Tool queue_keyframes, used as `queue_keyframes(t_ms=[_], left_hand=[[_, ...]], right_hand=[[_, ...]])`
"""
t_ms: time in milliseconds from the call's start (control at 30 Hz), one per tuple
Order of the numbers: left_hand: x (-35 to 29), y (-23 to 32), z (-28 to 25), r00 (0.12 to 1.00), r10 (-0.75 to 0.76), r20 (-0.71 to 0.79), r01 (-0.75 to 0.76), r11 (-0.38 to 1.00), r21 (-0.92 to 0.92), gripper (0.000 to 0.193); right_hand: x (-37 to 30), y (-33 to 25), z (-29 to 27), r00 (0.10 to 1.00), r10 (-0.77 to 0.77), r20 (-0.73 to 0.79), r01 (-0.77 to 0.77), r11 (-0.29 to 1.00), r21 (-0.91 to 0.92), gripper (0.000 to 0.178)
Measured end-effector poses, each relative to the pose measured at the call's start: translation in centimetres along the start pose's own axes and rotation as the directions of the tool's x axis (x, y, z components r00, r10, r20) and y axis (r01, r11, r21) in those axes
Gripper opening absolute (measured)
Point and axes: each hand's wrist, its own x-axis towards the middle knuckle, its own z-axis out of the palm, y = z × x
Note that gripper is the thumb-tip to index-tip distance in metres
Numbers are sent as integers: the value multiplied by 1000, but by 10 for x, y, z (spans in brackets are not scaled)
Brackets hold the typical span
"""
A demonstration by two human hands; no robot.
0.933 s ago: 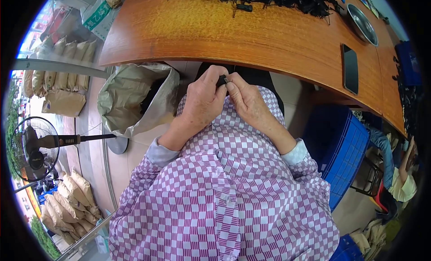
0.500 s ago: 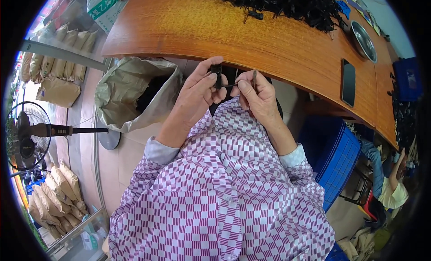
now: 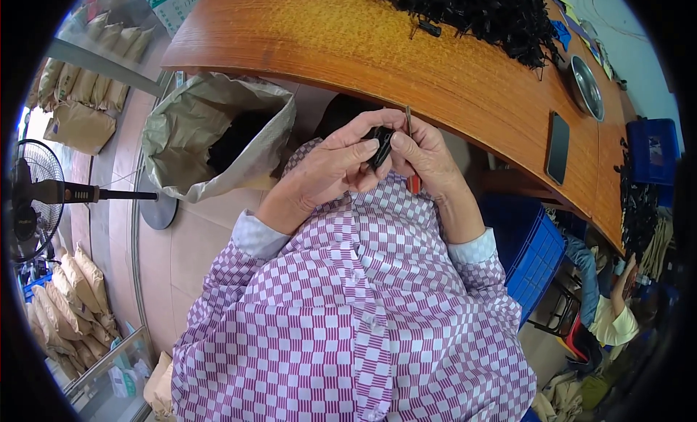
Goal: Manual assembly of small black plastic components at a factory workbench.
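Close together in front of my chest, both my hands meet over a small black plastic part [image 3: 380,148]. My left hand [image 3: 337,161] is closed round it, thumb on top. The thumb and fingers of my right hand [image 3: 421,155] press on the part's right side. Also in my right hand is a slim knife-like tool, its narrow blade [image 3: 409,121] rising past the fingers and its red handle end [image 3: 414,185] showing under the palm. Fingers cover much of the part. Beyond, on the wooden table [image 3: 319,41], lie a heap of black plastic parts [image 3: 479,12] and one stray part [image 3: 430,29].
An open woven sack [image 3: 163,139] with black contents stands left below the table edge. A phone [image 3: 557,148] and a metal bowl [image 3: 585,88] rest on the table's right. A blue crate [image 3: 534,266] is at my right, a fan [image 3: 36,197] at far left. Another person sits lower right.
My hands have come together, the right fingers now against the black part. The part has turned within my left hand. The view has shifted slightly.
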Motion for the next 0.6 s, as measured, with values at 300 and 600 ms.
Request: queue_keyframes(t_ms=[300, 600], left_hand=[[7, -4, 7, 981, 163, -109, -35, 692, 721, 45], [20, -16, 16, 892, 451, 34, -133, 191, 972, 42]], right_hand=[[0, 4, 2, 962, -251, -111, 188, 897, -401, 22], [-8, 5, 3, 958, -208, -199, 157, 957, -243, 34]])
